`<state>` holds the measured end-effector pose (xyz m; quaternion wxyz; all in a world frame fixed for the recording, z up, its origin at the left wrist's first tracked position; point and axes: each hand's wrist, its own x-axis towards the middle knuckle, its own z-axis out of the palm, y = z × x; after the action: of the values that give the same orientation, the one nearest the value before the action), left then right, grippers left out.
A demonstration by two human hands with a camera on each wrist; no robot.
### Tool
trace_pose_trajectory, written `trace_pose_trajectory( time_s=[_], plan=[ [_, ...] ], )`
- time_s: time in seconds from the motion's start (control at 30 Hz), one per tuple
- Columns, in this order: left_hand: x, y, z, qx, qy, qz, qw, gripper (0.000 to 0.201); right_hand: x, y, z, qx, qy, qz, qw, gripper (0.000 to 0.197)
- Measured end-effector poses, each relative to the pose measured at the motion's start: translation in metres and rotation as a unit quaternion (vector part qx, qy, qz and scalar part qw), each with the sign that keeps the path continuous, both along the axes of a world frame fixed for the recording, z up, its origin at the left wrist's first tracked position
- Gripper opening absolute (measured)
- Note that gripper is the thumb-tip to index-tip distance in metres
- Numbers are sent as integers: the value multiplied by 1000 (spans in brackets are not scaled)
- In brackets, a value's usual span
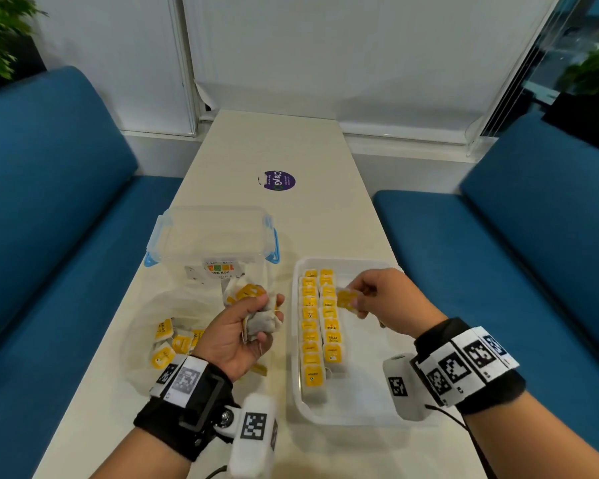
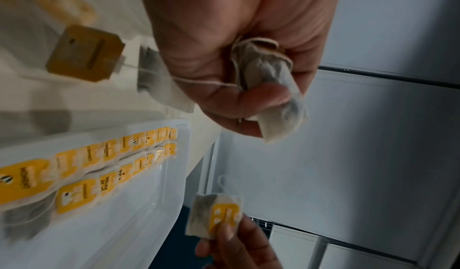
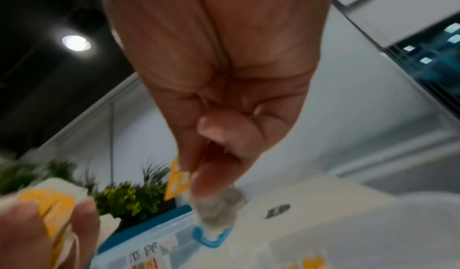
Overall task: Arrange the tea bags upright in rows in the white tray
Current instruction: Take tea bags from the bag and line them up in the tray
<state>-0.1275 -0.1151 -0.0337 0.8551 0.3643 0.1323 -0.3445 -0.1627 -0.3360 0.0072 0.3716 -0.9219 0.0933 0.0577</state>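
Your head view is evenly lit, bowed at its edges; both wrist views blur beyond the fingers (image 2: 261, 96) (a lamp (image 3: 76, 42) glares).

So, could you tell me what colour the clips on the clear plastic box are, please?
Light blue clips on the clear box, clearest in the head view.

Black wrist straps (image 1: 184, 414), white tag-printed bands (image 1: 478, 357), white camera blocks (image 1: 403, 387), thin black cable.
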Motion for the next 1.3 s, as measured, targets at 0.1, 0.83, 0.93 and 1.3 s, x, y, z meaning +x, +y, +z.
trace_pose_trajectory(
  time_s=[0.1,0.83,0.93,1.3],
  plan=[
    [2,-1,3,1,-10,1,1000,29,0,-6,-12,-4,77,0,997,8],
    [-5,5,-1,14,7,12,1000,40,28,22,-69,-235,317,151,906,27],
    [-7,4,-2,17,8,7,1000,39,35,25,-67,-267,327,171,890,26],
    [-12,2,-1,18,19,10,1000,11,45,23,-61,-312,282,160,893,49]
  ],
)
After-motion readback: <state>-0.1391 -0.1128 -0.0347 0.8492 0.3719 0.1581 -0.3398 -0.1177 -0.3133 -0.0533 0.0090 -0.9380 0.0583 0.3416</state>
